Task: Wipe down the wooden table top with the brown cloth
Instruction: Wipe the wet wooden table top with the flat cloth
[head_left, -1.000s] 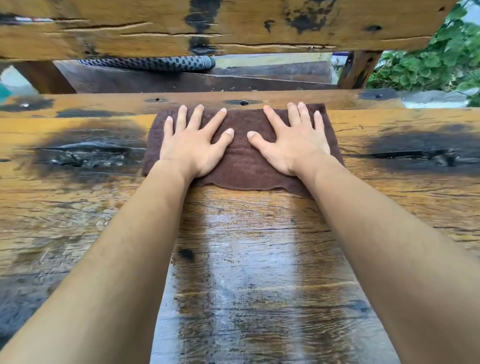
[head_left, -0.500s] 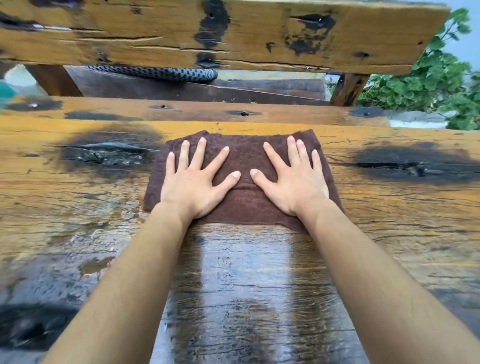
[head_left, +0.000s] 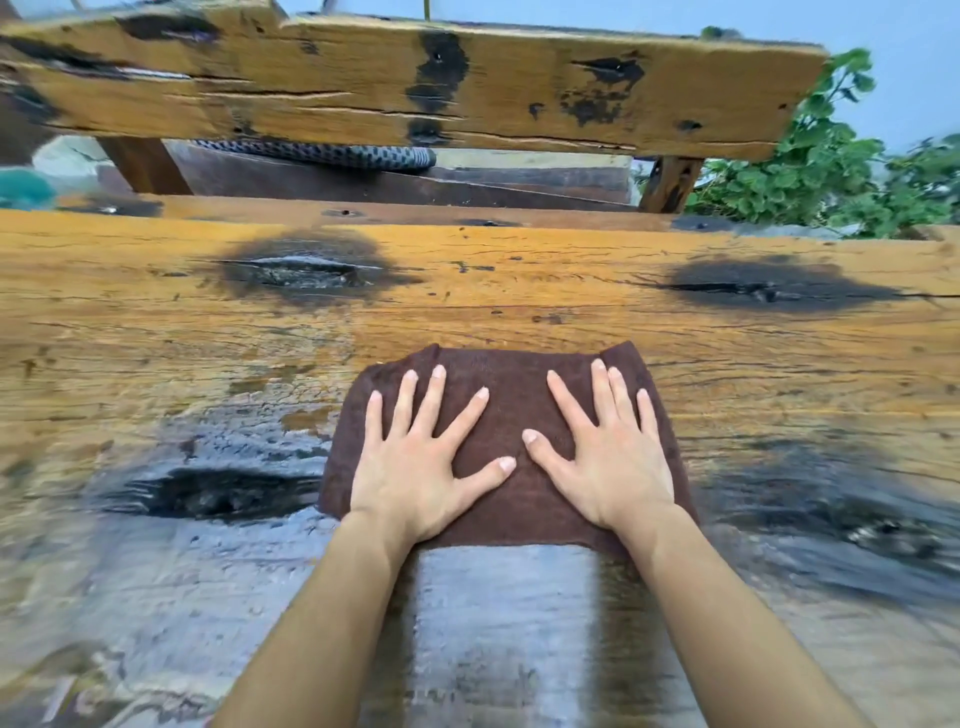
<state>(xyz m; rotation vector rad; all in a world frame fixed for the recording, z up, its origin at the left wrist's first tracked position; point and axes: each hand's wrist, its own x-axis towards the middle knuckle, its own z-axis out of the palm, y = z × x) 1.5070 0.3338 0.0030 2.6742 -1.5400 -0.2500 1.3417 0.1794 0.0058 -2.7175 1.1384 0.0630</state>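
Starting left of the left hand (head_left: 415, 467), out past its little finger: a black, wet-looking hollow (head_left: 218, 491) in the wooden table top (head_left: 519, 306), running right up to the edge of the brown cloth (head_left: 514, 384). Farther ahead of those fingers and to their left, a dark knot (head_left: 301, 273) with a crack through it. Left hand laid palm-down on the left half of the cloth, fingers straight and fanned wide, curled round nothing, thumb angled toward the other thumb. Cloth spread flat under both palms, its far edge just beyond the fingertips, its near edge at the wrists. Between the two thumbs, close but apart, a bare strip of cloth. Flat likewise on the right half, the right hand (head_left: 608, 467), fingers straight and a little closer together, gripping nothing, little finger near the cloth's right edge. Behind the wrists, a wet grey sheen (head_left: 498, 613) on the wood. Ahead and right of the right fingers, a second dark knot (head_left: 769, 286). Well beyond all fingertips, a cracked plank (head_left: 415, 88) across the view, with green leaves (head_left: 810, 176) past its right end.
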